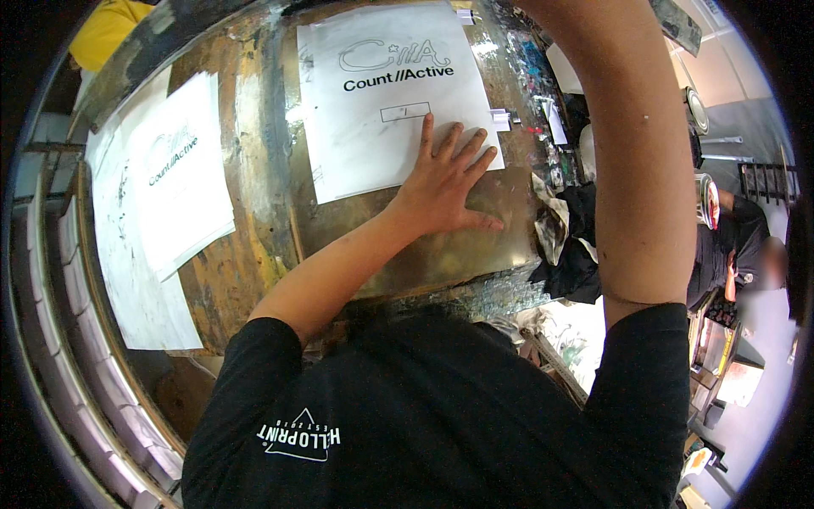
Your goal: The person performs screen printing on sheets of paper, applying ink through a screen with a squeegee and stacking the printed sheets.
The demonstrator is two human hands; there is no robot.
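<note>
My left hand (445,182) lies with fingers spread on the lower right part of a white printed sheet (356,153). The sheet bears an outlined drawing, bold black lettering and a small box; its lower edge shows smudges. Its thumb reaches past the sheet onto a shiny brownish board (407,263). My right arm stretches up along the right side and leaves the picture at the top, so my right hand is out of sight. Small white tabs (500,120) stick out at the sheet's right edge.
Similar printed sheets (182,204) lie loosely stacked on a larger white paper (119,254) to the left. Dark crumpled cloth (581,246) sits at the board's right. A tin can (705,201) stands farther right, near another person (738,246). Rack shelves (80,331) line the left.
</note>
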